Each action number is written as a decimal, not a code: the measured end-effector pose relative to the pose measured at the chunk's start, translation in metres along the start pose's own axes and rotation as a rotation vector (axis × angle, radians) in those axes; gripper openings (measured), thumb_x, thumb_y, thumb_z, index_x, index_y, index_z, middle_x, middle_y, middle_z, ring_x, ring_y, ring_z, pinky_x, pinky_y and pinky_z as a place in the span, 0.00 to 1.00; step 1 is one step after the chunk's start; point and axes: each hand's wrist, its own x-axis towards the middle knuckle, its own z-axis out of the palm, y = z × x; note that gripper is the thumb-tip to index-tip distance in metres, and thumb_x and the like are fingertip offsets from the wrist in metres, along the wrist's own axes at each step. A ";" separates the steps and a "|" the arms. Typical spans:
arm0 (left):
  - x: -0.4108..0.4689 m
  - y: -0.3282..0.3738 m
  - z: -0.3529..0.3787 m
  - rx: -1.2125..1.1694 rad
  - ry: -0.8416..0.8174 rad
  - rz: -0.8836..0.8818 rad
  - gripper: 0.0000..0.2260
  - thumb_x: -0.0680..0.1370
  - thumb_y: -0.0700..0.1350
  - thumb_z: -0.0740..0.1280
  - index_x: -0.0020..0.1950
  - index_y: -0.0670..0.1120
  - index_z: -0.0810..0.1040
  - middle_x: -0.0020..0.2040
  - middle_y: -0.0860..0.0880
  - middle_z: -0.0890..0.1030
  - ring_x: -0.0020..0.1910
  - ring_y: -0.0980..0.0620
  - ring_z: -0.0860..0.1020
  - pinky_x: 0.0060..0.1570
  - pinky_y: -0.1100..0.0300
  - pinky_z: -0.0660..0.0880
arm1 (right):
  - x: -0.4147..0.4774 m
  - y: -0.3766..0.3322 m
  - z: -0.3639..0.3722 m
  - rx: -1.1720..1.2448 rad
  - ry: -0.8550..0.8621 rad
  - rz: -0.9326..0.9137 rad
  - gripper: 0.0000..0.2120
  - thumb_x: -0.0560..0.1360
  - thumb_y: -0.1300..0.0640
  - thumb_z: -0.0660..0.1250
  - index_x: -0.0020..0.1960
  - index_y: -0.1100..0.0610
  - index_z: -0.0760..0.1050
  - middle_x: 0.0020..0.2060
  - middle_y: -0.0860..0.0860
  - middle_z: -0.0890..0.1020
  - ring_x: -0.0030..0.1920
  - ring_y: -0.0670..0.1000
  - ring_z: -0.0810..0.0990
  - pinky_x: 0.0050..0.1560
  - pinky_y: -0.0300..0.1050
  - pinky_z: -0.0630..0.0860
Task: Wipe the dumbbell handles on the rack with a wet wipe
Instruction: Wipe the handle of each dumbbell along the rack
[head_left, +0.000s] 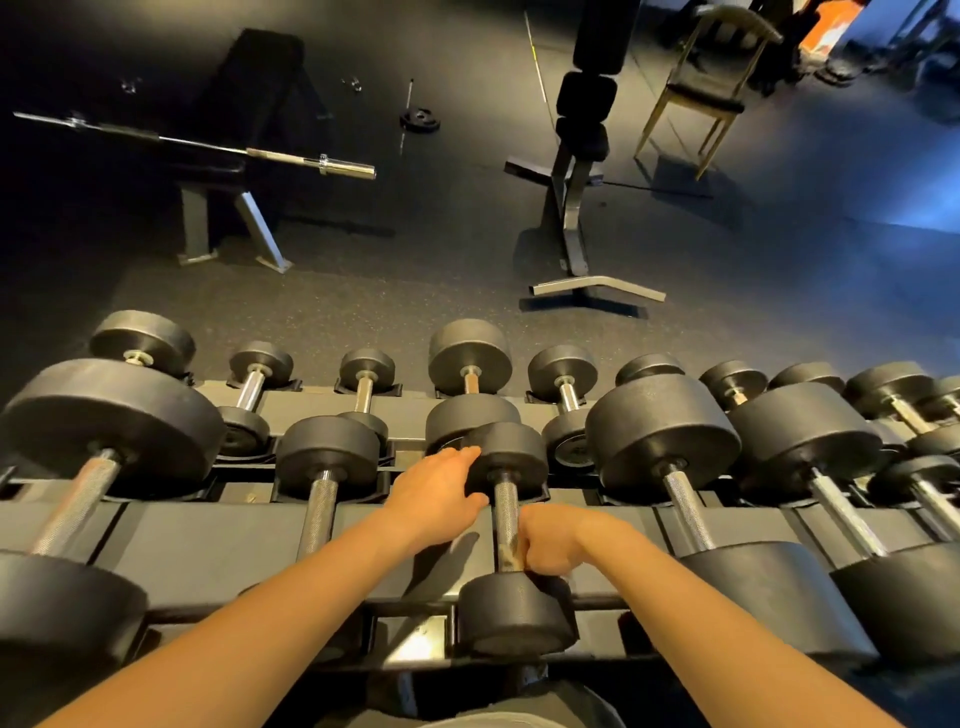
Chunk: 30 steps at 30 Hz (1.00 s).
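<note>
A small dumbbell (514, 616) lies in the front row of the rack (218, 540), about the middle of its near edge. The left hand (441, 499) rests on the dumbbell's far head (511, 447) with fingers nearly straight. The right hand (553, 543) is curled round the handle (505, 512) beside the near head, pressing a pale wet wipe (511, 558), mostly hidden, against the metal.

Dim scene; cool blue light is seen at upper right, left side shadowed. Edges are bowed by wide-angle distortion.
</note>
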 end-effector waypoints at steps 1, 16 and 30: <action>-0.004 -0.002 -0.003 -0.004 0.006 -0.008 0.27 0.81 0.54 0.68 0.78 0.53 0.66 0.70 0.50 0.76 0.67 0.49 0.76 0.65 0.49 0.76 | 0.003 -0.005 -0.002 0.021 -0.002 -0.008 0.07 0.79 0.60 0.64 0.55 0.59 0.79 0.47 0.54 0.80 0.51 0.55 0.79 0.55 0.48 0.77; -0.121 -0.056 -0.032 -0.094 0.573 -0.639 0.10 0.81 0.52 0.67 0.61 0.52 0.81 0.57 0.53 0.81 0.57 0.51 0.78 0.54 0.54 0.74 | 0.082 -0.083 -0.005 0.095 0.321 -0.433 0.14 0.79 0.56 0.62 0.34 0.54 0.71 0.30 0.49 0.74 0.34 0.51 0.74 0.38 0.52 0.74; -0.167 -0.023 0.013 -0.201 0.348 -1.155 0.63 0.55 0.78 0.73 0.81 0.49 0.54 0.75 0.49 0.67 0.68 0.48 0.73 0.63 0.49 0.76 | 0.114 -0.124 0.010 -0.015 0.442 -0.829 0.10 0.82 0.53 0.61 0.61 0.47 0.77 0.47 0.50 0.84 0.47 0.55 0.83 0.45 0.54 0.81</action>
